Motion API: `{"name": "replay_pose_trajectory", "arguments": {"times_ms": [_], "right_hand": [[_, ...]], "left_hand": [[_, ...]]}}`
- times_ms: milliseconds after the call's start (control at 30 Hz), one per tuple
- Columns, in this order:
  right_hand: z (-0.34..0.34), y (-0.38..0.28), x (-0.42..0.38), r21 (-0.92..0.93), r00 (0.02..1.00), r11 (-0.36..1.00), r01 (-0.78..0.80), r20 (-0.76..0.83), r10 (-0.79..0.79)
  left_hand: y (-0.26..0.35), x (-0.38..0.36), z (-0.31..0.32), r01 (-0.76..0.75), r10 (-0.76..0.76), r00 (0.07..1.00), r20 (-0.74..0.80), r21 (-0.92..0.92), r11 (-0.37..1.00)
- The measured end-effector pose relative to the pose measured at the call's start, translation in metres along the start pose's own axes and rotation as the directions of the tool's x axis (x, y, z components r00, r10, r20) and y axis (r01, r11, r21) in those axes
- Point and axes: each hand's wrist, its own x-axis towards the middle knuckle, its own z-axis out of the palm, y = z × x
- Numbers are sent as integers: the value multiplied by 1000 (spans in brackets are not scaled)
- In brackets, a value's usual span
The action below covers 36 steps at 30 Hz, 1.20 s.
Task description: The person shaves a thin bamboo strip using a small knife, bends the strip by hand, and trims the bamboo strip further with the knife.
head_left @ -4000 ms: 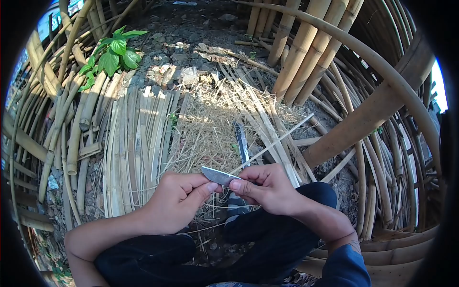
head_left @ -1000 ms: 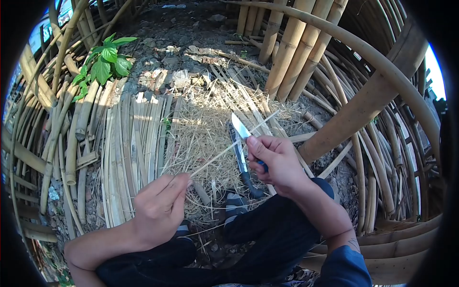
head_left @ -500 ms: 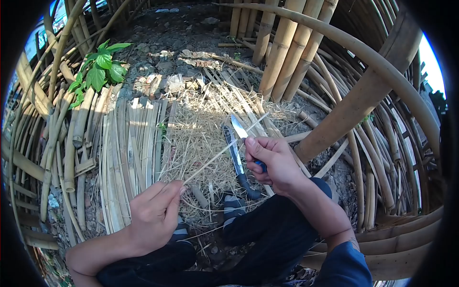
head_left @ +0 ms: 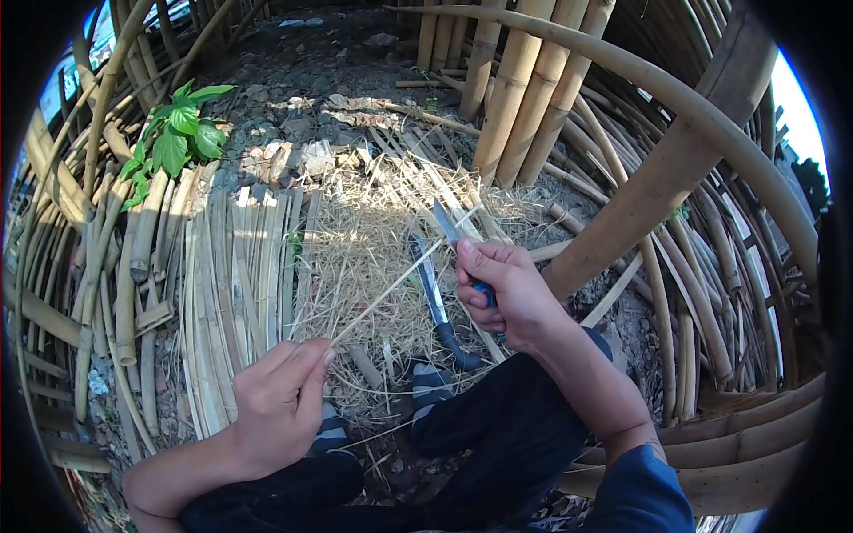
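2 full grips: a bamboo strip [head_left: 378, 302] and a knife [head_left: 446, 220]

My left hand [head_left: 280, 400] pinched the strip's near end between thumb and fingers; my right hand [head_left: 506, 289] was wrapped round the knife's blue handle. The strip slanted up from my left grip to my right thumb and the base of the blade, its far tip poking just past it. Whether the edge bit in, I could not tell.

Between my grips was open air, over a low bed of shavings [head_left: 355, 258]. Below the strip, just left of my right grip, lay a long blade [head_left: 428, 284] with a black handle.

Split slats [head_left: 235, 293] lay ahead of my left grip. Right of my right grip, a thick slanting pole [head_left: 640, 195] blocked the way; upright poles [head_left: 524, 98] stood farther ahead. My bent right leg [head_left: 498, 409] rose beneath my right forearm.
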Motion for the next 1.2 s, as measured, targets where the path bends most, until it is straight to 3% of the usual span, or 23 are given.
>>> {"name": "replay_pose_trajectory", "arguments": {"times_ms": [67,200,300,433,533,600,700,767,800,867,933,1000,1067,1133,1200], "right_hand": [[12,7,-8,22,991,997,-74,118,71],[-15,-3,6,33,1000,999,-3,-5,3],[-2,-2,-2,90,995,994,-65,79,57],[-20,-7,7,180,1000,983,-20,2,20],[-9,-1,4,54,992,993,-106,77,102],[-33,-4,16,162,999,987,-13,-29,18],[-41,-4,17,192,997,981,-40,-53,51],[-37,4,18,347,973,936,53,-229,30],[-32,3,17,351,973,935,52,-228,32],[-22,-4,12,260,892,902,344,-391,-228],[-20,0,7,266,909,888,375,-292,-296],[-9,3,3,138,936,935,326,-184,-300],[-11,7,5,144,936,932,333,-172,-308],[-17,0,4,111,877,889,444,-259,-405],[-36,-10,5,97,808,840,534,-353,-472]], "left_hand": [[1,1,1,9,-9,1000,7,-1,1000],[6,1,-6,56,-60,997,57,67,996],[4,2,-5,49,-51,998,34,64,997],[2,2,-6,67,-72,995,62,85,994],[-2,2,-5,94,-100,992,76,77,993],[1,1,-7,88,-95,992,81,86,992],[1,3,-9,80,-85,995,50,89,993],[-2,4,-10,84,-89,995,48,95,992],[-3,3,-10,113,-119,989,83,66,991],[-5,1,-7,144,-147,982,114,36,989],[-8,-2,-3,202,-183,968,170,-99,974],[-8,-2,-1,211,-178,962,207,-152,966],[-10,-4,-1,249,-200,950,239,-195,949],[-17,-3,-3,184,-134,953,271,-170,968],[-21,-4,-6,236,-180,950,256,-208,949]]}}
